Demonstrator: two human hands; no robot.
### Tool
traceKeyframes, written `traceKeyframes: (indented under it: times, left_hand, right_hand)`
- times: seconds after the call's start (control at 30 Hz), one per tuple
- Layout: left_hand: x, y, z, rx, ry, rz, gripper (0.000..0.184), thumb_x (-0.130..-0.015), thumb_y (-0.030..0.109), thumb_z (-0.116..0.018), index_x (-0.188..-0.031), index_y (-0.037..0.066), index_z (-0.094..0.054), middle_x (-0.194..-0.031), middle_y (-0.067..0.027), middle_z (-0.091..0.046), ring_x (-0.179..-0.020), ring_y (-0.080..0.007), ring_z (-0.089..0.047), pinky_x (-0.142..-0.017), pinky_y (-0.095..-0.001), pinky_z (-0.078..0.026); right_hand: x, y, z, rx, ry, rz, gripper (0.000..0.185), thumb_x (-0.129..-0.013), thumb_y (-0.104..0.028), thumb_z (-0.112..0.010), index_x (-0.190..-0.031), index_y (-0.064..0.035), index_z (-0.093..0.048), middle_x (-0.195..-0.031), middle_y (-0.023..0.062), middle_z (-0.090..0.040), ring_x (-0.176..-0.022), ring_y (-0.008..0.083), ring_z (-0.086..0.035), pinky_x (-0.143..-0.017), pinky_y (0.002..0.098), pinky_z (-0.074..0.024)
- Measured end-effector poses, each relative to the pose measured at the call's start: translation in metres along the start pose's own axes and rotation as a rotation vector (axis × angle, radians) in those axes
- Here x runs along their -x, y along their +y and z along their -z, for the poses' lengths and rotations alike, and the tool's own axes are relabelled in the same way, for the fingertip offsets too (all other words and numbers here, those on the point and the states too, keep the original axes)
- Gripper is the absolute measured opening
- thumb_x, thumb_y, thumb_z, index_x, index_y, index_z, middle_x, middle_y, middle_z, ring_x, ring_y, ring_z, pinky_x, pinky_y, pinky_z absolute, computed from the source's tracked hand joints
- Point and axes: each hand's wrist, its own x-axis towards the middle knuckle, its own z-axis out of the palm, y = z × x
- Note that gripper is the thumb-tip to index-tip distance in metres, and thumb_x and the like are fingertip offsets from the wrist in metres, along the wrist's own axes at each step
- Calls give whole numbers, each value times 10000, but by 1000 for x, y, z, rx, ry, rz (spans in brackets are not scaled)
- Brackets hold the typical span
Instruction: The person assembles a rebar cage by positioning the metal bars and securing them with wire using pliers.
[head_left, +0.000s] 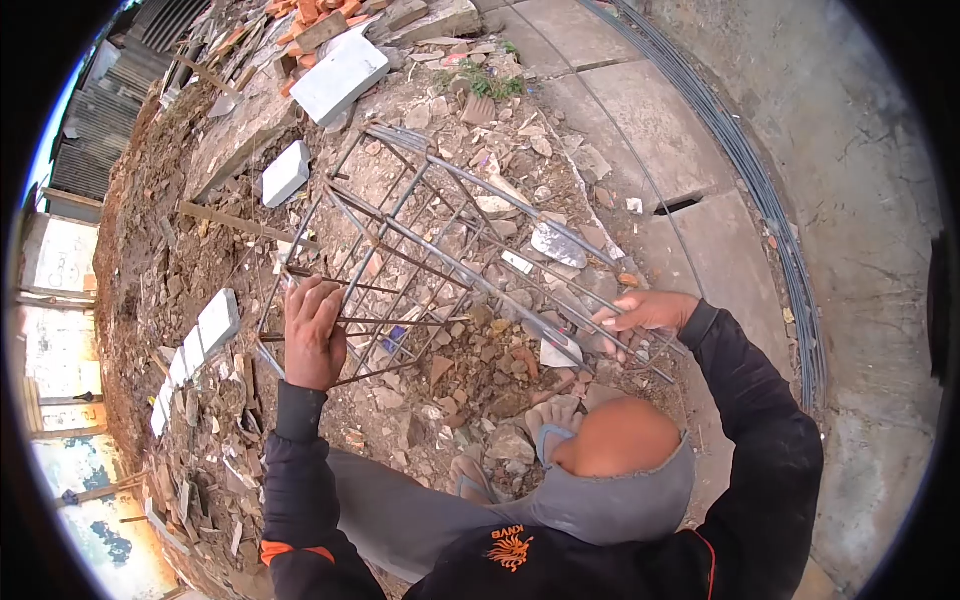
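A rebar cage (pixel 440 258) of long steel bars and bent ties stands tilted over the rubble in front of me. My left hand (pixel 314 332) is closed round a bar at the cage's left side, with the knuckles up. At the right end of the cage, my right hand (pixel 640 318) has its thumb above the long bars and its fingers curled beneath them. The bars partly hide those fingers. Several free bar ends stick out beside this hand, towards my knee.
White blocks (pixel 340 78) lie scattered on the rubble. Broken orange bricks (pixel 310 20) are heaped at the far end. A bundle of long steel bars (pixel 745 150) runs along the concrete wall (pixel 860 200). Paving slabs (pixel 610 110) with a slot lie to the right. My sandalled feet are on the rubble.
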Motion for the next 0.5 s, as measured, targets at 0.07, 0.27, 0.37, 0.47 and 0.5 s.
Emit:
traceKeyframes:
  times: [0.07,0.27,0.37,0.47,0.5]
  left_hand:
    - [2,-1,4,9,-1,-20,479,-731,-35,-591,-1205,22,-631,-1242,-151,-622,-1278,-414,-511,-1153,-588,-331]
    - [2,8,11,87,-35,66,548,-748,35,-627,-1295,31,-599,-1265,-178,-605,-1295,-427,-489,-1158,-597,-313]
    - [2,9,9,58,-47,65,591,-732,72,-633,-1321,39,-592,-1278,-172,-610,-1316,-430,-474,-1181,-625,-260]
    - [-1,16,13,2,-76,72,664,-721,109,-639,-1379,57,-568,-1327,-169,-593,-1362,-430,-440,-1206,-642,-201]
    - [-6,27,16,30,-54,73,706,-718,99,-638,-1417,72,-543,-1360,-174,-575,-1393,-423,-420,-1218,-634,-193]
  right_hand:
    - [11,1,-3,-134,31,10,435,-1058,-225,-579,-1410,31,-552,-1022,117,-717,-891,215,-730,-790,370,-605]
    - [7,-18,-28,-344,212,221,288,-1010,-115,-633,-1252,40,-648,-971,121,-727,-868,244,-754,-764,412,-634]
    - [2,-43,-54,-415,168,231,361,-1014,-88,-616,-1340,41,-531,-1010,168,-708,-908,299,-746,-778,443,-643]
    - [9,-71,-74,-543,170,208,398,-1020,-68,-594,-1371,35,-437,-1064,226,-687,-943,347,-735,-785,455,-639]
    - [7,-72,-71,-515,169,201,374,-1020,-63,-588,-1355,36,-455,-1066,226,-688,-951,348,-736,-785,451,-636]
